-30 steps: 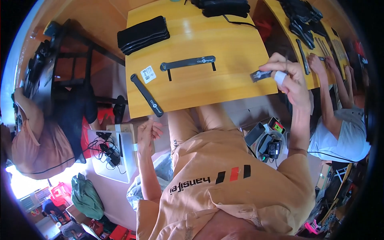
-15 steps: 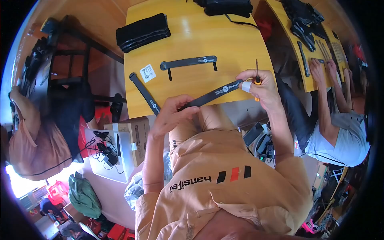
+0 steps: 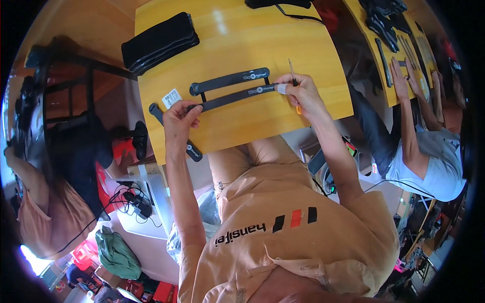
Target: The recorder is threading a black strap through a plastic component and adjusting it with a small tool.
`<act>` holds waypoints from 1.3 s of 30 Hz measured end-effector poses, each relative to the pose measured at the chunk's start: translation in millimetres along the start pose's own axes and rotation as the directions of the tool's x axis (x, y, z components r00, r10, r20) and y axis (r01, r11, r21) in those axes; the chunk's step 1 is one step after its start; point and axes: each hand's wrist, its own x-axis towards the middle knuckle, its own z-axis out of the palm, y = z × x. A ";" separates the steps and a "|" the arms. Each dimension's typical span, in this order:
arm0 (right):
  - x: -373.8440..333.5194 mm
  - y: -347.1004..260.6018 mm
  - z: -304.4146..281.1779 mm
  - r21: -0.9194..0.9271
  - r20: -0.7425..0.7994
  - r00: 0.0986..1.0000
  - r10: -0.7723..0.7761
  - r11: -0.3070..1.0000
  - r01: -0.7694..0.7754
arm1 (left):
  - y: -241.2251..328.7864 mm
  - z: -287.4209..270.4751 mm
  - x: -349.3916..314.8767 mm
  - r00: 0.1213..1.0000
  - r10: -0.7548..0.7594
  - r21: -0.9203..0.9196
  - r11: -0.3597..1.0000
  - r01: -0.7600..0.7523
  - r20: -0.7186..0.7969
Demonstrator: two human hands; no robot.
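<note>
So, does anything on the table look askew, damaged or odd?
Only mildly: one strap lies slanted on the table at left, partly hidden by the left hand, while the held strap and the strap beyond it are nearly parallel. Nothing looks spilled or damaged.

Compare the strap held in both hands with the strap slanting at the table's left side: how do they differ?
The held strap is gripped by the left hand and right hand; the slanting strap lies on the table. The held strap rises gently to the right; the slanting strap descends to the right, its middle hidden. Both are dark with pale printing.
</note>
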 end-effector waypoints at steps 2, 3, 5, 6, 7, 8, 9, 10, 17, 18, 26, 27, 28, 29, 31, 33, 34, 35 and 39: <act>12.2 2.0 3.4 0.013 -0.024 1.000 -0.001 1.000 0.001 | -3.9 -2.5 11.9 1.000 -0.012 -0.062 0.998 0.011 -0.011; 17.6 3.0 4.2 -0.018 -0.034 0.999 -0.018 1.000 0.017 | -5.7 -3.5 16.6 1.000 -0.016 -0.123 0.992 0.013 -0.025; 26.5 6.1 4.4 -0.050 -0.047 0.999 -0.027 0.998 0.025 | -7.0 -5.5 23.0 0.999 -0.048 -0.153 0.987 0.044 -0.022; 30.3 8.6 3.9 -0.069 -0.053 0.998 -0.029 0.997 0.025 | -6.6 -5.5 25.5 0.998 -0.062 -0.143 0.988 0.057 -0.031; 33.2 10.9 3.5 -0.089 -0.058 0.998 -0.032 0.996 0.026 | -7.3 -5.0 28.3 0.996 -0.075 -0.134 0.989 0.069 -0.040; 35.2 12.7 3.5 -0.090 -0.061 0.998 -0.024 0.996 0.019 | -9.7 -4.3 31.1 0.996 -0.083 -0.134 0.988 0.077 -0.037; 36.9 14.4 3.7 -0.111 -0.057 0.996 -0.067 0.992 0.060 | -12.8 -3.6 33.8 0.997 -0.054 -0.111 0.993 0.047 -0.057; 38.2 15.9 2.7 -0.132 -0.054 0.992 -0.111 0.986 0.103 | -15.9 -2.2 36.8 0.997 -0.023 -0.086 0.996 0.017 -0.074; 48.7 25.8 2.0 -0.183 -0.064 0.981 -0.185 0.968 0.171 | -28.6 0.1 47.6 0.989 -0.020 -0.034 0.999 0.015 -0.146; 50.4 28.1 0.5 -0.199 -0.063 0.977 -0.204 0.962 0.188 | -27.4 1.0 47.9 0.989 -0.022 -0.031 0.999 0.017 -0.145; 49.0 29.4 4.3 -0.316 -0.116 0.956 -0.269 0.923 0.221 | -29.5 1.9 48.2 0.989 -0.037 -0.039 0.999 0.031 -0.143; 48.6 28.7 4.8 -0.310 -0.126 0.956 -0.265 0.926 0.216 | -30.3 2.1 48.3 0.988 -0.031 -0.036 0.999 0.026 -0.149; 48.4 28.1 4.9 -0.305 -0.135 0.955 -0.262 0.928 0.212 | -30.4 2.4 48.4 0.988 -0.024 -0.032 0.999 0.019 -0.155; 49.1 28.8 4.3 -0.305 -0.136 0.956 -0.262 0.929 0.211 | -30.5 2.6 48.6 0.988 -0.025 -0.032 0.999 0.020 -0.154; 51.2 31.0 2.9 -0.328 -0.132 0.951 -0.281 0.917 0.226 | -31.0 2.6 49.2 0.987 -0.025 -0.040 0.999 0.019 -0.157; 50.1 28.0 3.5 -0.331 -0.135 0.952 -0.274 0.918 0.218 | -30.3 3.0 49.6 0.988 -0.025 -0.045 0.999 0.019 -0.154; 49.9 27.1 4.1 -0.332 -0.137 0.954 -0.268 0.919 0.211 | -30.0 2.9 49.6 0.988 -0.025 -0.049 0.999 0.018 -0.153; 50.2 27.2 4.3 -0.332 -0.137 0.954 -0.267 0.920 0.210 | -30.0 2.9 49.7 0.988 -0.026 -0.049 0.999 0.019 -0.153; 50.8 27.1 4.5 -0.296 -0.136 0.954 -0.265 0.930 0.216 | -28.1 4.3 49.9 0.985 -0.024 -0.027 0.999 0.020 -0.169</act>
